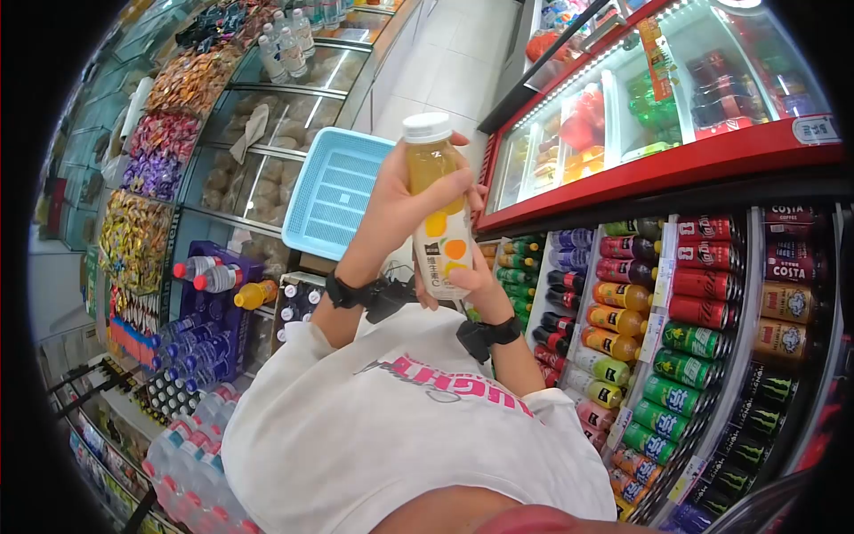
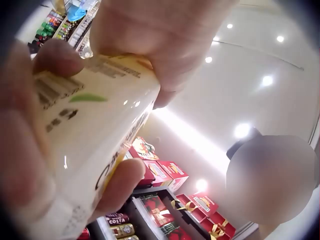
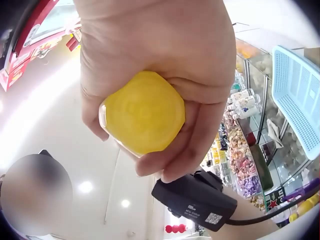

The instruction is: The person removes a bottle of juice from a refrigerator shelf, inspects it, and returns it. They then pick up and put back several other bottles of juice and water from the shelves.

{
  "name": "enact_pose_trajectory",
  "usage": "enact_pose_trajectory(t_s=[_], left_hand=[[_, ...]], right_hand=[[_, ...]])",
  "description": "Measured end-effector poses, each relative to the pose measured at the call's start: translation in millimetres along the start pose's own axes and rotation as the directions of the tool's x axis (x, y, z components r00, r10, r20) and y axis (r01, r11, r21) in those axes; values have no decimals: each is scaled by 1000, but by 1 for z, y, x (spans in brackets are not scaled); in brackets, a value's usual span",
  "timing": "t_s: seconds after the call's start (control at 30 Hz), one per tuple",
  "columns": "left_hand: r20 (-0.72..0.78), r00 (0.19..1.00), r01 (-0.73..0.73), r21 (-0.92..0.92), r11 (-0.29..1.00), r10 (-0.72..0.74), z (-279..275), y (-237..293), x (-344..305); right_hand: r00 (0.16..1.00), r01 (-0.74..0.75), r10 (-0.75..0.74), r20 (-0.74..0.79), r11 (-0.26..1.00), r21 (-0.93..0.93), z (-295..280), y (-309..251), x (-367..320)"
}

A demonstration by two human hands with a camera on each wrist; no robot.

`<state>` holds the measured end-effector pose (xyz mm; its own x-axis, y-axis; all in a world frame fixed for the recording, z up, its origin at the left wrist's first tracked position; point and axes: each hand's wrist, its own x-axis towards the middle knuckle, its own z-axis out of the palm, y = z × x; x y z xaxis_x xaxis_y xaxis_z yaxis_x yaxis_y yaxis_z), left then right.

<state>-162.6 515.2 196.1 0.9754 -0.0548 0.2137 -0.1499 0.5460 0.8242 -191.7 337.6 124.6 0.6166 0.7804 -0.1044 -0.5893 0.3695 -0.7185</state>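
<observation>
— Left hand and right hand first: what does the head view give you?
— From my end, both curl round one bottle, just above centre. Left grips it below the white cap, toward twelve o'clock; right grips the bottom end, toward six. From the bottle, a blue basket sits between nine and ten, a red-edged cooler at two.
— Left wrist?
— Close on the pale label, one fingertip at seven. I can't tell there which fingers belong to which hand.
— Right wrist?
— Yellow base cupped in bent fingers, their fingertips near six. From the base, a black camera box is close by at five.
— So how would you hold it well?
— I'd let the left carry the weight and have the right support lightly, thumb off the label. My judgement: smooth plastic could slip, so loosen one hand at a time, and mind that camera box doesn't knock the base.
</observation>
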Motion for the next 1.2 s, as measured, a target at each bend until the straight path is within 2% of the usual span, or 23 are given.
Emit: enact_pose_trajectory(t_s=[0.07,0.17,0.37,0.47,0.57,0.6,0.63,0.67,0.7,0.73,0.77,0.87,0.97,1.03,1.07,1.17,1.2], left_hand=[[-19,999,-27,0,1000,27,-6,3,5],[-49,998,-33,17,999,34,-16,8,6],[-100,994,-42,3,999,42,-30,11,5],[-122,991,-51,4,999,51,-37,11,1],[-131,991,-19,-50,999,12,-45,9,-3],[-135,991,-12,-58,998,4,-52,10,-5],[-175,984,-6,51,999,15,-63,11,-6],[-212,976,-5,171,985,41,-75,9,-8],[-239,968,-4,293,956,77,-87,12,-7],[-287,950,8,414,910,122,-91,17,-7],[-328,931,34,510,860,158,-95,18,-9],[-363,845,27,763,646,393,-138,-6,-6],[-187,702,111,982,153,688,-198,-18,-3],[-349,647,279,936,216,678,-239,-27,-8],[-427,604,362,899,246,673,-259,-30,-10],[-563,455,503,802,323,690,-313,-43,-20],[-589,433,509,784,355,682,-331,-50,-24]], right_hand=[[999,6,-4,39,999,-39,2,-2,13],[999,-30,30,-13,999,-37,14,-6,22],[998,-61,61,-8,998,-32,20,0,36],[995,-68,64,77,996,50,11,6,42],[994,-103,103,24,995,-8,14,6,41],[990,-135,138,36,988,-76,15,3,46],[987,-156,158,1,975,-157,17,2,51],[980,-192,173,-100,954,-229,18,4,57],[979,-165,138,-149,968,-188,27,4,67],[939,-205,125,-321,951,-231,12,17,75],[935,-180,93,-342,956,-233,4,21,80],[953,-71,31,-302,990,-123,1,12,85],[954,-41,6,-301,993,-110,-1,-8,73],[944,-16,-41,-327,985,-171,-17,-12,58],[926,7,-60,-373,990,-141,-24,-14,50],[870,48,-92,-484,994,-103,-61,-11,21],[839,72,-106,-534,994,-85,-73,-9,10]])
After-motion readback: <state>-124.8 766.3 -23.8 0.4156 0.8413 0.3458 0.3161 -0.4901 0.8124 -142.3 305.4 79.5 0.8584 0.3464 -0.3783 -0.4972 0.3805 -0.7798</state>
